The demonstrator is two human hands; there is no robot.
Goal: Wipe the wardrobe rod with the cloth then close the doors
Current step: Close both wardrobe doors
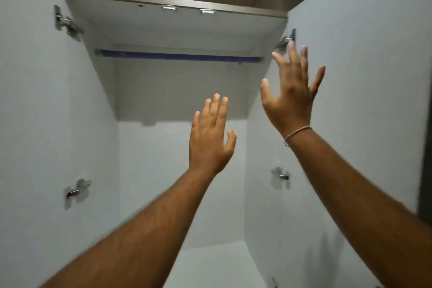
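Observation:
The wardrobe stands open with both white doors swung out toward me, the left door (35, 112) and the right door (364, 100). A blue-wrapped rod (182, 55) runs across the top of the inside. My left hand (210, 138) is raised in the middle of the opening, fingers together and empty. My right hand (292, 91) is higher, fingers spread, close to the inner face of the right door near its upper hinge (286, 40). No cloth is in view.
Metal hinges sit on the left door, one upper (67, 23) and one lower (77, 190); another hinge (280, 176) sits lower on the right. Two small clips (168, 7) hang under the top panel. The wardrobe's white floor (210, 264) lies below my arms.

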